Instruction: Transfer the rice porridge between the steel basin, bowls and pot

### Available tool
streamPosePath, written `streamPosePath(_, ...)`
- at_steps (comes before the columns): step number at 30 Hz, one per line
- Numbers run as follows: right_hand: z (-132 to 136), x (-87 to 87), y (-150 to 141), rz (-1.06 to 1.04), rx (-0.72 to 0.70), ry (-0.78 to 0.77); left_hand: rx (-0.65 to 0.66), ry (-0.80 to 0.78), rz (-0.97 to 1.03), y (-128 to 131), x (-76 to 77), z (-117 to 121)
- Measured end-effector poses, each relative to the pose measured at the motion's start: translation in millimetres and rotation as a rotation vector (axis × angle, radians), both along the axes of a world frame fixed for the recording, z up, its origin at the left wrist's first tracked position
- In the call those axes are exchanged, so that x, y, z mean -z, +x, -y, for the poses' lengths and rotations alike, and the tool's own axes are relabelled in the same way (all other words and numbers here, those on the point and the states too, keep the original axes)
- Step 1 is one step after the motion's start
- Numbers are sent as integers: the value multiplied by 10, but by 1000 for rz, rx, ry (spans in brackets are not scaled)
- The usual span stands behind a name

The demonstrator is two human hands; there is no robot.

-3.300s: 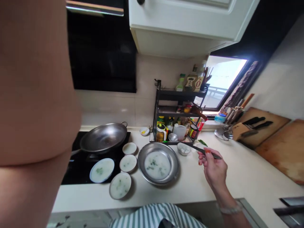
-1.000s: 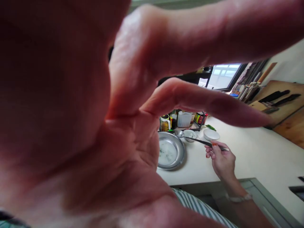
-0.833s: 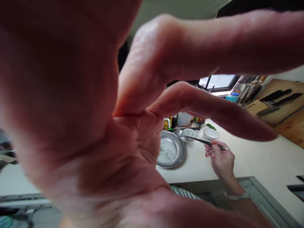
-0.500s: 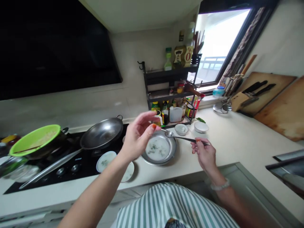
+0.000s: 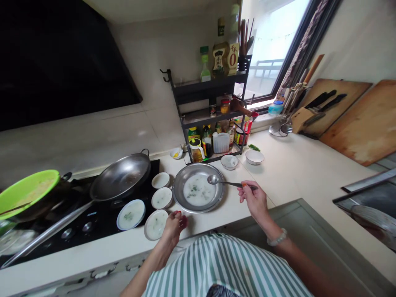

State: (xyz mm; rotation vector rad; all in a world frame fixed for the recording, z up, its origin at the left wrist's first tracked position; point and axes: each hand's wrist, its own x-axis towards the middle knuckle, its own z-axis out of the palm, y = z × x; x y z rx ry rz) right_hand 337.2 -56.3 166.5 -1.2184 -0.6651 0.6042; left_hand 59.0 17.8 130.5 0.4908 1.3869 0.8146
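My right hand (image 5: 254, 200) pinches the handle of a metal spoon (image 5: 223, 181), whose bowl hovers over the right rim of a wide steel pan (image 5: 178, 198) holding white liquid with green bits. My left hand (image 5: 173, 225) rests low on the counter by its front edge, fingers curled, touching the nearest small white dish (image 5: 155, 224) of the same liquid. Three more small dishes (image 5: 130, 214) sit between the pan and the wok.
A steel wok (image 5: 121, 176) stands on the black hob, a green colander (image 5: 26, 192) at far left. A black condiment rack (image 5: 210, 123) is behind the pan, two small bowls (image 5: 254, 156) beside it. Cutting boards (image 5: 365, 121) and a knife block lean at the right; a sink (image 5: 368, 210) is at far right.
My left hand came away from the camera and dropped to the counter beside the nearest dish. The spoon moved left over the pan's rim. The view tilted and widened.
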Motion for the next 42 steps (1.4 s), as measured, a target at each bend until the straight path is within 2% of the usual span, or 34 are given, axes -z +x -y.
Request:
streamPosePath(7, -36, 55, 20, 21, -30, -35, 3, 41, 76, 228, 129, -270)
streamPosePath(16, -4, 216, 113, 56, -44, -77, 42, 65, 173, 398, 171, -156)
streamPosePath(22, 20, 396, 149, 105, -83, -123, 30, -16, 273, 351, 287, -164)
streamPosePath(25, 4, 488, 156, 125, -114, -154, 75, -98, 312, 352, 312, -144)
streamPosePath(27, -19, 525, 145, 138, -135, -181, 116, -146, 308, 345, 313, -113)
streamPosePath(29, -42, 534, 121, 168, -155, -203, 142, -162, 214, 306, 301, -85)
streamPosePath(31, -54, 522, 87, 213, -179, -213, 116, -75, -1, 243, 251, -83)
streamPosePath(33, -50, 505, 53, 264, -207, -216, 40, 163, -219, 222, 126, -129)
streamPosePath(34, -41, 500, 38, 289, -224, -216, 30, 301, -246, 255, 29, -169)
streamPosePath(35, -29, 501, 27, 312, -244, -216, 55, 398, -211, 333, -90, -217)
streamPosePath(37, 3, 523, 18, 347, -290, -212, 202, 413, -32, 639, -358, -323)
streamPosePath(40, 58, 615, 39, 352, -341, -201, 516, 224, 227, 1434, -666, -471)
streamPosePath(42, 87, 700, 72, 318, -358, -197, 675, 94, 298, 2084, -699, -557)
